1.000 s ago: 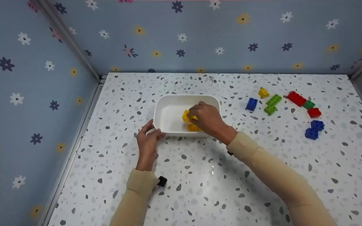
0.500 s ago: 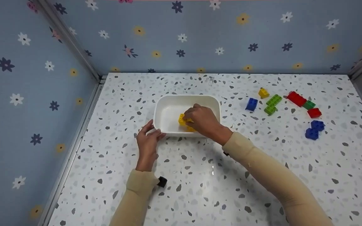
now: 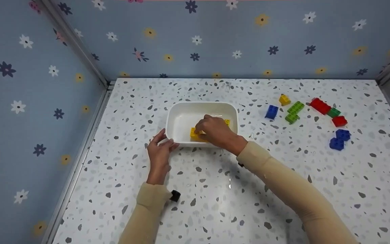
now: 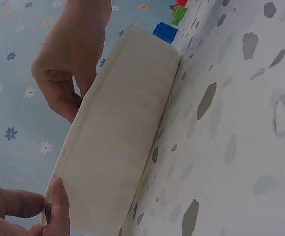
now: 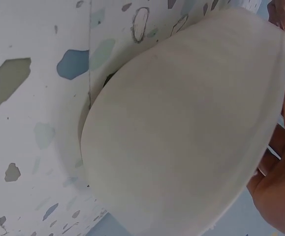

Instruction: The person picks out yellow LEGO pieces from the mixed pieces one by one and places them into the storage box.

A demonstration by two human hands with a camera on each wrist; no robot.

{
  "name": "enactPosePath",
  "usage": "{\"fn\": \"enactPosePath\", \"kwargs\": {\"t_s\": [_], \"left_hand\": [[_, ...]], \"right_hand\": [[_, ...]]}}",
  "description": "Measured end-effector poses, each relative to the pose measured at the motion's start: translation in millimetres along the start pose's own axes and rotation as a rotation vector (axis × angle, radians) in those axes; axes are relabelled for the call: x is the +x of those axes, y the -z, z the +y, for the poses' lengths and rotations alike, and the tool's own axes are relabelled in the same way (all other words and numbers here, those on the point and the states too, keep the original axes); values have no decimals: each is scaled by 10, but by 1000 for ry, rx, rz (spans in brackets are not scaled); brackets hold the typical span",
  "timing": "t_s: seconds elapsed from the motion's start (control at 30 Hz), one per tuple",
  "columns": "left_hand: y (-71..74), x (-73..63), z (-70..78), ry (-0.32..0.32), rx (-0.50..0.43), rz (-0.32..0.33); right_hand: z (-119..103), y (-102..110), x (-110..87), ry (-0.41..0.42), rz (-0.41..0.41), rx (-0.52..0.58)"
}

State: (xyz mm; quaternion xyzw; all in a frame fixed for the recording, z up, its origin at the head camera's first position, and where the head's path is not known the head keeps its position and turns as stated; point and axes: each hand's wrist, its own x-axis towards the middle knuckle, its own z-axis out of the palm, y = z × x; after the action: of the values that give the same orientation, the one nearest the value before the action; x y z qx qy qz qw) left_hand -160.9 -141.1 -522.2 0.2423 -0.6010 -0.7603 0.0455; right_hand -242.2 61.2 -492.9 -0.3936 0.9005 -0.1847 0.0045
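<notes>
A white plastic tub (image 3: 181, 113) stands on the speckled table. At its near left corner my left hand (image 3: 158, 154) grips the rim, with thumb and fingers on the wall in the left wrist view. Inside the tub, low near the front wall, my right hand (image 3: 217, 130) pinches a yellow toy building brick (image 3: 194, 134). Part of that brick is hidden under the fingers. Another bit of yellow brick (image 3: 227, 122) shows behind the hand. Both wrist views mostly face the tub's outer wall, so the bricks inside are out of sight there.
Right of the tub lie loose toy bricks: a blue one (image 3: 271, 112), a yellow one (image 3: 284, 99), green ones (image 3: 295, 107), red ones (image 3: 320, 106) and a blue pair (image 3: 337, 143). Flower-patterned panels (image 3: 215, 37) border the table at the back and left.
The right hand has moved slightly left and toward the front inside the tub with the yellow brick. Another yellow brick has come into sight behind it. My left hand stays put.
</notes>
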Motion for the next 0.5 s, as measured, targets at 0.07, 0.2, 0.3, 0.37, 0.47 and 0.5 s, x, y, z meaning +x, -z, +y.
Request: {"fn": "enactPosePath", "kwargs": {"t_s": [0.07, 0.2, 0.3, 0.37, 0.47, 0.5], "left_hand": [[-5, 1, 1, -6, 3, -1], [-17, 8, -2, -9, 7, 3], [-19, 10, -6, -6, 11, 5], [-17, 8, -7, -2, 14, 8], [-11, 7, -6, 2, 16, 12], [-12, 6, -4, 3, 17, 14]], "right_hand": [[-1, -2, 5, 4, -7, -2], [-3, -7, 17, 6, -16, -2], [-3, -21, 25, 0, -31, -5], [-3, -32, 30, -4, -41, -9], [-7, -43, 36, -17, -56, -7], [-8, -44, 38, -23, -59, -4]]}}
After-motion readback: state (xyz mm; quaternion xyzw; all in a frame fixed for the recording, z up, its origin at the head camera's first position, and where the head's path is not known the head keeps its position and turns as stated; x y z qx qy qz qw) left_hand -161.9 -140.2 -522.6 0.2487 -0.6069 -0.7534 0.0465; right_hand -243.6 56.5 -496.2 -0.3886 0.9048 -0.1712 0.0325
